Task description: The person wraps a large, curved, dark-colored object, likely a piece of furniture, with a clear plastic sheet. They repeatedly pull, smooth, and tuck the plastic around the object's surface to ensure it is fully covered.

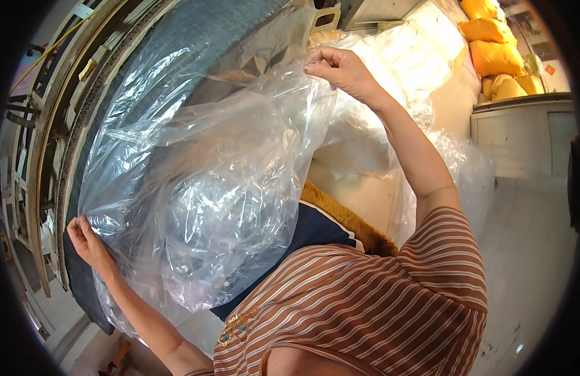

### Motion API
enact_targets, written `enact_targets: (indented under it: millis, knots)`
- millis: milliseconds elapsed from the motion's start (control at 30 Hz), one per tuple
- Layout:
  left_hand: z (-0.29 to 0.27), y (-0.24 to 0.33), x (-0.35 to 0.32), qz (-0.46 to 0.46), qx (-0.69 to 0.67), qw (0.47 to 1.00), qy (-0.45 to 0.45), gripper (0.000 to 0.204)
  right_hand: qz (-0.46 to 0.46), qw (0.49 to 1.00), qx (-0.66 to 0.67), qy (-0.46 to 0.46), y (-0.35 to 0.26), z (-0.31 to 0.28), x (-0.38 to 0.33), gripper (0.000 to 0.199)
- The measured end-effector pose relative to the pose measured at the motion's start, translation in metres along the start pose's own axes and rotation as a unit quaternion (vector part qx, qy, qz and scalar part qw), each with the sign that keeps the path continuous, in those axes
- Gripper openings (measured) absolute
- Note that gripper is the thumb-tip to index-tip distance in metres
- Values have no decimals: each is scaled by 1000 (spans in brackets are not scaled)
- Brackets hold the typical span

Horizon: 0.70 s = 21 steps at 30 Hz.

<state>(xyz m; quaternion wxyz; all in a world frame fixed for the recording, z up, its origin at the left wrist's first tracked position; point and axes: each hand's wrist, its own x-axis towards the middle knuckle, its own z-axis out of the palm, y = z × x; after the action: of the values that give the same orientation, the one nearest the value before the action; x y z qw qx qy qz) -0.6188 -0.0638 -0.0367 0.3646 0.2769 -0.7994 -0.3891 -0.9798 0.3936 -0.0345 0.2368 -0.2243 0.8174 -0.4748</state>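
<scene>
A large, crinkled sheet of clear plastic film (230,203) spreads between my two arms, and whether it is a bag or a single layer I cannot tell. My left hand (86,243) pinches its edge low on the left, beside the dark surface. Raised farther away, my right hand (340,70) grips the film's upper right edge between thumb and fingers. Beneath the film a dark grey-blue covered surface (221,31) shows through. The film's lower folds hang against my lap.
More clear plastic (390,62) lies heaped beyond my right arm. Yellow-orange bundles (493,56) sit on a pale cabinet (522,135) at the far right. A wooden frame (46,138) with slats runs along the left. Brown plush material (346,216) lies beside my lap.
</scene>
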Motion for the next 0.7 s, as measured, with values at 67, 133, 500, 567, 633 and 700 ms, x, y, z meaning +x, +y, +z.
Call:
enact_targets:
  millis: [67,133,500,567,633,700]
  knots:
    - [-5,-5,1,12,0,1000,-5,11,-34,999,23,33,-6,2,5,21]
    - [-9,-10,2,15,-6,1000,1,11,-78,995,38,58,-13,1,16,21]
    - [-8,14,6,-21,-31,996,75,6,-275,911,-107,288,-74,30,216,10]
    - [-9,14,5,-19,-21,997,68,6,-303,840,-312,323,-90,32,248,10]
    - [-13,11,5,-11,18,998,52,7,-318,790,-407,329,-94,41,260,10]
    - [-38,10,-6,-28,46,996,74,12,-333,792,-406,311,-87,53,266,10]
